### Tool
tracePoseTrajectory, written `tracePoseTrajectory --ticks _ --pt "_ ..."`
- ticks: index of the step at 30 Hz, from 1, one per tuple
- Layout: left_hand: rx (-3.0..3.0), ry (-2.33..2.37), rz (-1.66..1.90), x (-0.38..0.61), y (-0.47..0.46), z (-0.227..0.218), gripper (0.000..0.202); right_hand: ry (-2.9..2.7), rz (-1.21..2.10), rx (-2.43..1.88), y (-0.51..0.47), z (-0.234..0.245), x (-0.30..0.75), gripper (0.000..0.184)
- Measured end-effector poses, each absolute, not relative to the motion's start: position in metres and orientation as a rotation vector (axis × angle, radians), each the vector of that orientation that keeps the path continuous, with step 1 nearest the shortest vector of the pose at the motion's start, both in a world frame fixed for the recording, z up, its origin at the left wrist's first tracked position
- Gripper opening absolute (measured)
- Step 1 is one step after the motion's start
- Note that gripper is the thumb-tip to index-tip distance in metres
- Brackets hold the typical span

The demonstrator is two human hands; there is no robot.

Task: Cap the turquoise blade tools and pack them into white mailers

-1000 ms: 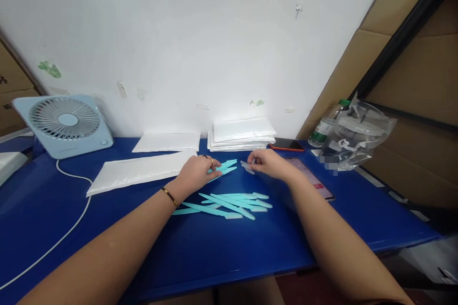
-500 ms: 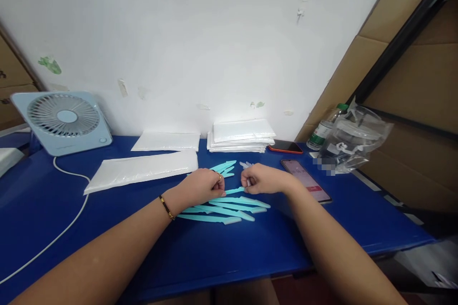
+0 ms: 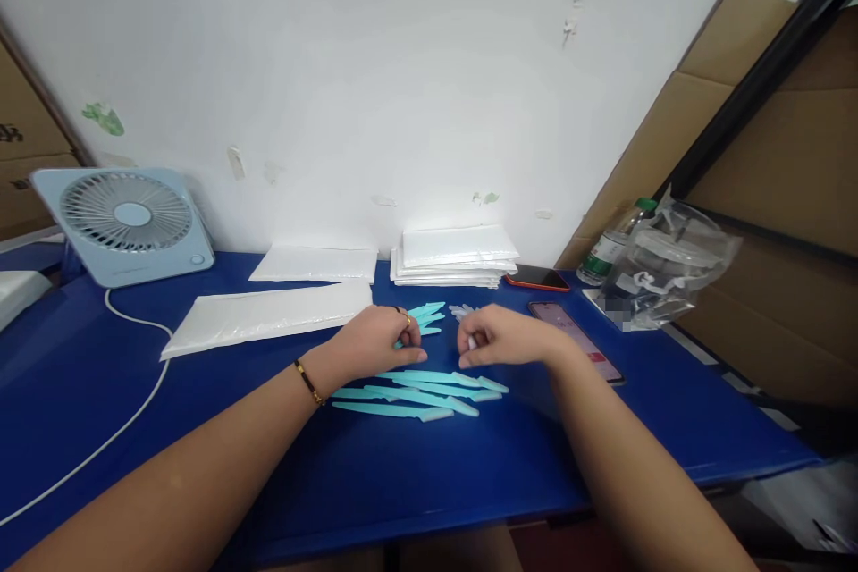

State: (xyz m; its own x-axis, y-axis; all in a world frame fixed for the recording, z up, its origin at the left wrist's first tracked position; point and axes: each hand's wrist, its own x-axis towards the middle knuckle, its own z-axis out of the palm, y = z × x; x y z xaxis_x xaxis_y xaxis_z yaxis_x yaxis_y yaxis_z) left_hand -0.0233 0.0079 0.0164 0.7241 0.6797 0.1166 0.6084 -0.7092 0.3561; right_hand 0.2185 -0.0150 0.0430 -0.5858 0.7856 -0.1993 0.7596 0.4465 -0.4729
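Observation:
Several teal eyebrow razors with pale covers on their blade ends lie in a loose group on the blue table, in front of my hands. My left hand hovers over their far side, thumb apart from the curled fingers. Teal shows in that gap, and more teal razors lie just beyond the hand. My right hand is closed, with a small pale blade cover pinched at its fingertips. Behind its knuckles sits a little heap of clear lavender covers, partly hidden.
White padded envelopes lie at left, and a stack of them stands by the wall. Two phones, a bottle and a bagged cup are at right. A fan with a white cable stands left.
The teal razor stretched between my two hands no longer shows there. My hands have drawn slightly apart, and the left thumb has come away from its fingers.

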Motion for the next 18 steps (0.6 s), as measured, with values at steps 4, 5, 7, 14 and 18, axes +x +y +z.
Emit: tracePoseTrajectory --ticks 4,5,7,14,18 --pt "2.569 0.861 0.184 -0.017 -0.005 0.016 0.026 -2.787 0.961 -1.389 -0.021 0.042 0.203 0.025" --pt "2.550 0.873 0.168 -0.017 -0.005 0.016 0.025 -2.788 0.942 -1.383 -0.021 0.042 0.201 0.023" --pt "2.533 0.926 0.187 -0.017 -0.003 0.015 0.025 -2.755 0.889 -1.368 -0.020 0.042 0.201 0.019" --pt "2.567 1.236 0.395 -0.030 0.020 0.019 0.025 -2.381 0.605 -1.531 -0.006 0.040 0.229 0.017" --pt "2.590 1.164 0.429 -0.029 0.016 0.022 0.028 -2.284 0.520 -1.603 -0.002 0.038 0.238 0.022"
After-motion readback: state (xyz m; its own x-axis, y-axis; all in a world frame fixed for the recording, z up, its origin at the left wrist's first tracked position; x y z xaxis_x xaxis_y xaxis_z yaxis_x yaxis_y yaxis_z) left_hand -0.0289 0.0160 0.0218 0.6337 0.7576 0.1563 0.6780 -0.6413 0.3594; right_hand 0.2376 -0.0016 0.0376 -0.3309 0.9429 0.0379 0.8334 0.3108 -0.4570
